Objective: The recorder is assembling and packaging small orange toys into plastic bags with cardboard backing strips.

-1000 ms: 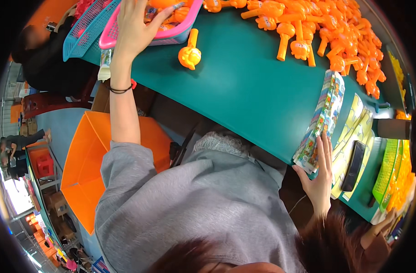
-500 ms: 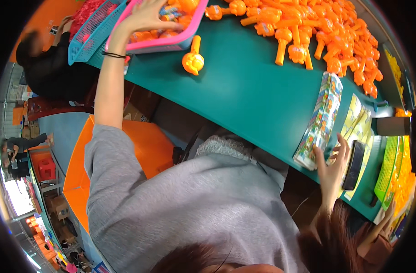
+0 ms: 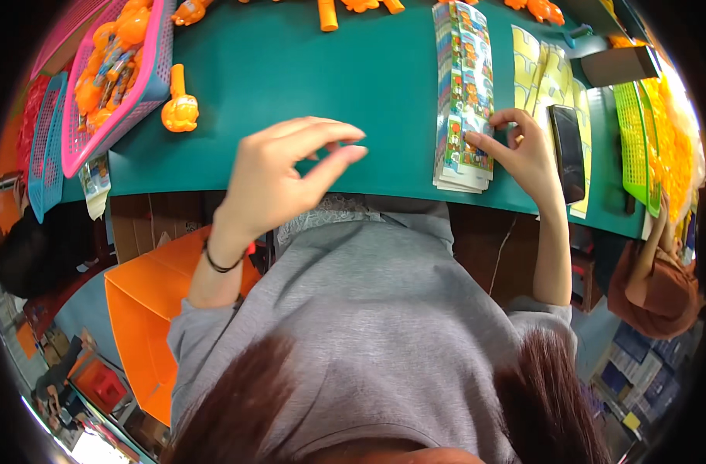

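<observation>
Many stickers (image 3: 476, 58) are remaining at one o'clock — right hand (image 3: 530, 158) touching, grip unclear; left hand (image 3: 275, 170) hovering empty — toys (image 3: 132, 27) filling ten o'clock's basket (image 3: 155, 77).

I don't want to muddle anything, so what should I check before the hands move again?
1. Left hand free: ok, nothing shows between its fingers.
2. Right hand at the printed strips: ok, thumb over their right edge.
3. Right hand gripping one strip: cannot tell.
4. Lone orange toy on the green table: ok, apart from the pink basket.
5. Yellow sheets uncovered: not ok, a black phone lies on them.
</observation>
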### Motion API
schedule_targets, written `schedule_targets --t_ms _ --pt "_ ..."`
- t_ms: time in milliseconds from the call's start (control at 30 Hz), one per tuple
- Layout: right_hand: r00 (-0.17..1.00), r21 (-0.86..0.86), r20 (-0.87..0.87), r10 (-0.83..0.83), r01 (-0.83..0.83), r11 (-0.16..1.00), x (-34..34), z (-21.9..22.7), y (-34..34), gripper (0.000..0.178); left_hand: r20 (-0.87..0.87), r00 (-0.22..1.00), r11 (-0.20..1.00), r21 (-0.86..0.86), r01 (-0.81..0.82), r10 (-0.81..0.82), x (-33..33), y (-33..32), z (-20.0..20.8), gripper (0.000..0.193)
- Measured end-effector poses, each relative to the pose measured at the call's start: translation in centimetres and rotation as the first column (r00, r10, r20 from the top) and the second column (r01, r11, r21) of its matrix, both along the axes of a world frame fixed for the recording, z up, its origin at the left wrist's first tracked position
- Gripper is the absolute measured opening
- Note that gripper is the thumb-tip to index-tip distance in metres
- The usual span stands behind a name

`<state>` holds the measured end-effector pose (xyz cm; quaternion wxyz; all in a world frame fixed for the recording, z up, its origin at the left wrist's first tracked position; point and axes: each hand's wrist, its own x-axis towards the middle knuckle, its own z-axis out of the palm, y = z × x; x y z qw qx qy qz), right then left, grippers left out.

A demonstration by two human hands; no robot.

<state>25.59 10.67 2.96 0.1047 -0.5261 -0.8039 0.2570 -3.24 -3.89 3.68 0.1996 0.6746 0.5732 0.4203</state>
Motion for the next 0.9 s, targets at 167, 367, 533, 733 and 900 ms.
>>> schedule_targets --t_ms 167,367,533,733,900 --pt "0.973 -0.075 -0.212 -0.094 0.08 0.994 -0.2 0.0 -1.2 0.048 0.13 0.988 0.994 -0.063 0.094 -0.085 4.2 1.7 -1.1 0.014" --pt "0.94 0.215 -0.24 0.242 -0.192 0.958 0.0 0.5 -4.5 0.056 0.105 0.993 0.991 -0.116 0.06 -0.048 6.7 3.3 -2.3 0.014" --pt "0.907 0.388 -0.19 0.377 -0.283 0.877 1.4 -2.0 -5.3 0.059 0.175 0.984 0.984 -0.169 0.062 -0.032 7.8 3.8 -2.7 0.041" --pt "0.913 0.283 -0.295 0.282 -0.199 0.938 0.9 -2.2 -6.1 0.074 0.045 0.994 0.995 -0.002 0.099 -0.099 12.3 4.7 -4.2 0.076" --pt "0.92 0.378 -0.156 0.359 -0.28 0.882 2.0 -2.7 -5.5 0.066 0.041 0.994 0.994 0.04 0.1 -0.101 14.7 6.4 -5.1 0.075"
